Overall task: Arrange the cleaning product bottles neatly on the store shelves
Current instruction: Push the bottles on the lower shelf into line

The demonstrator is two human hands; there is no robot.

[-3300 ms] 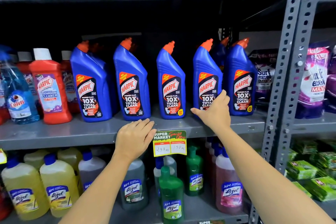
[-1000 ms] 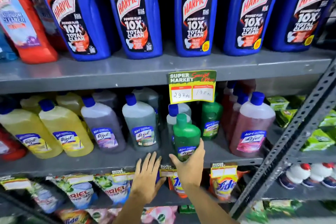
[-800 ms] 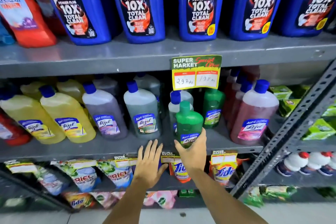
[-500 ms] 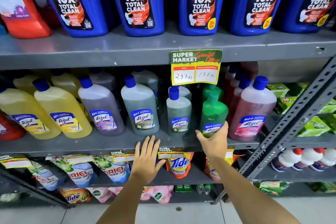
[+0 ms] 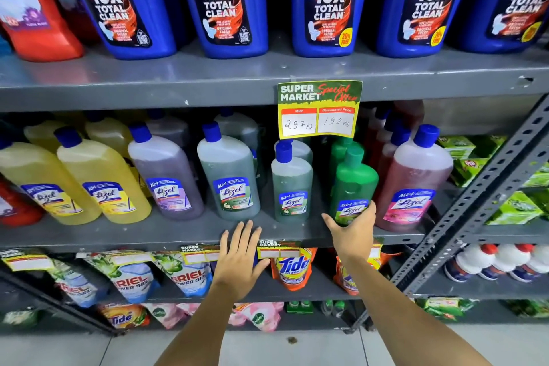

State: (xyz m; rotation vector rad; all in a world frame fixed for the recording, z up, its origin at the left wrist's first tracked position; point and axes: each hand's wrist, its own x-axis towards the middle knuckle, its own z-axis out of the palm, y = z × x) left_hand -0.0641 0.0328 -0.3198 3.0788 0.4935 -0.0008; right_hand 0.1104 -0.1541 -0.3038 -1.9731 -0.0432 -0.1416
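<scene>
Sliding the green bottle [image 5: 353,184] right beside the pink one [image 5: 414,178], right hand [image 5: 352,230] cupping its base; left hand [image 5: 237,258] spread flat on the shelf [image 5: 118,233]. Row's tidier.

gap: between small grey-green Lizol bottle [image 5: 291,187] and green Lizol bottle [image 5: 353,184], narrow | block: price tag [image 5: 319,110] overhangs at 12 o'clock | block: pink Lizol bottle [image 5: 414,178] at 3 o'clock, close
</scene>
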